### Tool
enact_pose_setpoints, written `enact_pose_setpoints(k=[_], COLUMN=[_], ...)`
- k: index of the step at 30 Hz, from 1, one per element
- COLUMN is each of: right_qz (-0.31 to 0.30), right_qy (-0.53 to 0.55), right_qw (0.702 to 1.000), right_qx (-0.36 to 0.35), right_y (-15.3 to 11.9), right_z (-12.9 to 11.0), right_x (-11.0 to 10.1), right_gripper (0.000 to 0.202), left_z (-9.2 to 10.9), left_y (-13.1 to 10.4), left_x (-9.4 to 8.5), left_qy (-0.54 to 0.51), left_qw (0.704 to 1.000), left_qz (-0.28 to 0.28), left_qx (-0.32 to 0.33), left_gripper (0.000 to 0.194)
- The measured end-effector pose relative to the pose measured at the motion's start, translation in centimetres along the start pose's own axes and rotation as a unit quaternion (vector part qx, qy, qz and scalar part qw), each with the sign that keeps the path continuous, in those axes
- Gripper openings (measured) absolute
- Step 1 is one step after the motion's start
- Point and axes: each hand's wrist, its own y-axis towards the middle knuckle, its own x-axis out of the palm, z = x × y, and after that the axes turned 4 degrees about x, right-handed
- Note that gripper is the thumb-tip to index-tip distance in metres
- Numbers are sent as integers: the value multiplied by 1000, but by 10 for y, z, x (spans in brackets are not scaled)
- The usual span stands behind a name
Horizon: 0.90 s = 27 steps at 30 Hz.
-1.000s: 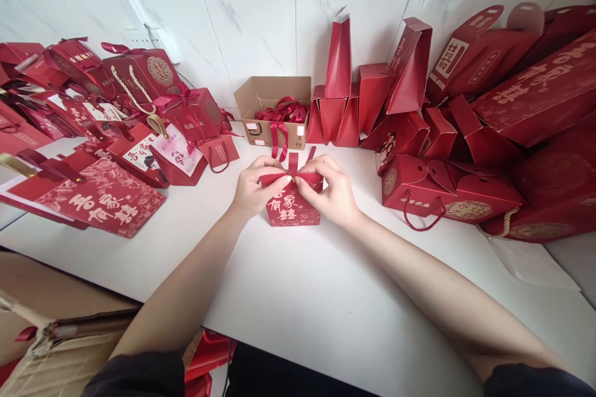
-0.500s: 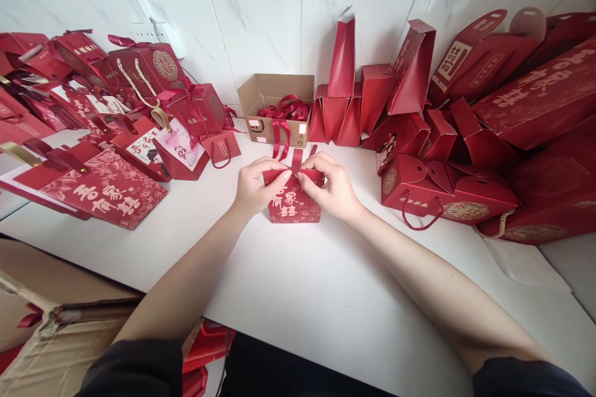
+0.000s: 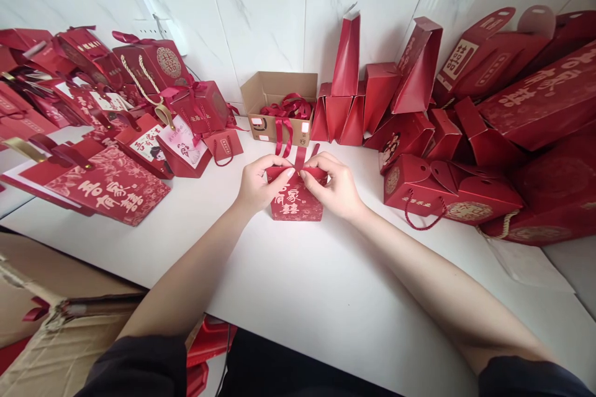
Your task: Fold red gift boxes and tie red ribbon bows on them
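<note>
A small red gift box (image 3: 298, 206) with pale characters and a flower pattern stands upright on the white table. My left hand (image 3: 263, 183) pinches its top edge from the left, thumb in front. From the right, my right hand (image 3: 333, 185) grips the same top edge, its thumb close to the other one. Between the hands a red ribbon (image 3: 300, 155) rises behind the top of the box. The fingertips behind the box are partly hidden.
An open cardboard box (image 3: 279, 130) of red ribbons stands behind my hands. Finished-looking red bags (image 3: 112, 186) crowd the left. Red boxes (image 3: 451, 192) are stacked at the right. A large carton (image 3: 84, 347) sits below the table's left edge.
The whole view has shifted slightly, so things appear a little further right. Both hands keep their hold on the top of the red box.
</note>
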Motion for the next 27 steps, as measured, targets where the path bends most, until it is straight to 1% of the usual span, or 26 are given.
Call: enact_pose_setpoints(k=[7,10,12,14,16,18,21,24,27], right_qz=[1,-16,-56,-97,-123,-155,-195,-192,-190], right_qy=[-2,18,75,159,228,268,298,286,265], right_qw=[1000,1000,995,980,958,939,924,931,941], right_qx=[-3,-2,21,75,126,146,140,119,93], right_y=[-3,-1,2,6,8,9,6,4,5], right_z=[-1,-1,1,4,7,9,11,13,15], right_x=[2,-3,-7,-11,-12,-11,-7,-6,-8], right_gripper=[10,15,26,37,34,27,27,25,24], left_z=[5,6,5,2,-1,-5,-8,-11,-13], left_y=[1,2,3,4,5,4,3,2,2], left_x=[-3,-6,-9,-12,-13,-14,-15,-15,-14], left_qy=[20,-8,-39,-80,-126,-168,-204,-209,-212], left_qw=[1000,999,996,989,980,969,957,953,950], left_qz=[-23,-46,-70,-100,-125,-142,-153,-166,-175], left_qx=[4,-23,-49,-74,-95,-112,-136,-146,-146], left_gripper=[11,14,16,17,19,19,23,26,26])
